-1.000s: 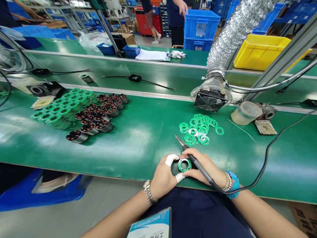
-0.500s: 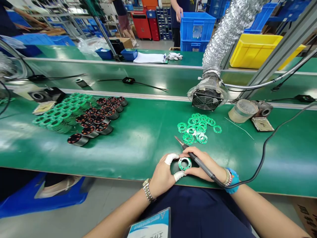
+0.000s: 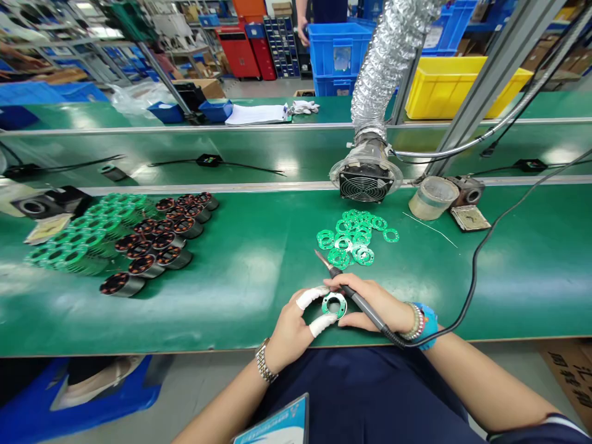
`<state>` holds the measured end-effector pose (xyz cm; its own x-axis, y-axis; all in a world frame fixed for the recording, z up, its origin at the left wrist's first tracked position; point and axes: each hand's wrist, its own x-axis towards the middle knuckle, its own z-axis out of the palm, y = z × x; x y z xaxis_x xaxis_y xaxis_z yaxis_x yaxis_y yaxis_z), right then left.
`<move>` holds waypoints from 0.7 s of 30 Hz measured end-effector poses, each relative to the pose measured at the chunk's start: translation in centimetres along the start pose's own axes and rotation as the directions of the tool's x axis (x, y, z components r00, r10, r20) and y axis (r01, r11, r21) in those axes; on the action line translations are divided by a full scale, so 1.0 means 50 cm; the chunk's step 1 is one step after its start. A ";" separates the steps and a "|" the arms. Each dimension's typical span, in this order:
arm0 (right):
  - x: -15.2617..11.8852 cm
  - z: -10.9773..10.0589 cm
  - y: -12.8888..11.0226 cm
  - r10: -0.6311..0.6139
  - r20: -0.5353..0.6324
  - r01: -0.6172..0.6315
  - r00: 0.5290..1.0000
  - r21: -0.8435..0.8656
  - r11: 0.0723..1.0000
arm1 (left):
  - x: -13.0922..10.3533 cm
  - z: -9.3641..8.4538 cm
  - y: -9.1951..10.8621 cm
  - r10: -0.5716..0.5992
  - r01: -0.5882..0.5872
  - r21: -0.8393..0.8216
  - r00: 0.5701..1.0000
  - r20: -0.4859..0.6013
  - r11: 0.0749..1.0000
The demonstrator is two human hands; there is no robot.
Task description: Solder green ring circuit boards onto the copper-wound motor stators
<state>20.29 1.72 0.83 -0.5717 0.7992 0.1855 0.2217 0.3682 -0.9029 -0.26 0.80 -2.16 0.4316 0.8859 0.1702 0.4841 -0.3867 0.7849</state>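
Observation:
My left hand (image 3: 291,324), with white covers on its thumb and a finger, grips a green ring-shaped circuit board (image 3: 342,309) close to the table's front edge. What lies under the ring is mostly hidden. Between the fingers of my right hand (image 3: 382,302) is a soldering iron (image 3: 365,307), its tip pointing up and left, away from the ring. That hand's thumb and fingertips also reach the ring's right side. Just beyond the iron's tip lies a loose pile of green ring boards (image 3: 361,234).
Rows of copper-wound stators (image 3: 169,239) stand at left beside stacked green boards (image 3: 86,240). A fume fan (image 3: 365,187) hangs behind the pile. Rightward are a plastic tub (image 3: 432,197), an iron holder (image 3: 468,192), a sponge tray (image 3: 469,217) and thin wire (image 3: 430,228). The iron's cord (image 3: 474,277) crosses the right side.
The camera view has shifted, so the bench appears moved left. Both hands still hold the ring and iron; the right thumb sits slightly farther from the left thumb.

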 end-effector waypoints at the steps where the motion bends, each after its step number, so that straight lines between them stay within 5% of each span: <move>1: -0.004 0.000 0.003 0.018 -0.027 -0.018 0.999 0.026 1.000 | 0.001 0.000 0.000 0.013 -0.013 0.004 1.000 0.016 1.000; 21: 0.003 0.022 0.000 0.150 -0.271 -0.106 0.951 0.169 0.980 | 0.003 0.005 -0.007 0.115 -0.114 0.072 0.993 -0.011 0.991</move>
<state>19.30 1.32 0.44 -0.2964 0.9438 0.1464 0.1441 0.1957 -0.9700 -0.17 1.01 -2.58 0.4762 0.8381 0.2660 0.4853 -0.5028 0.7153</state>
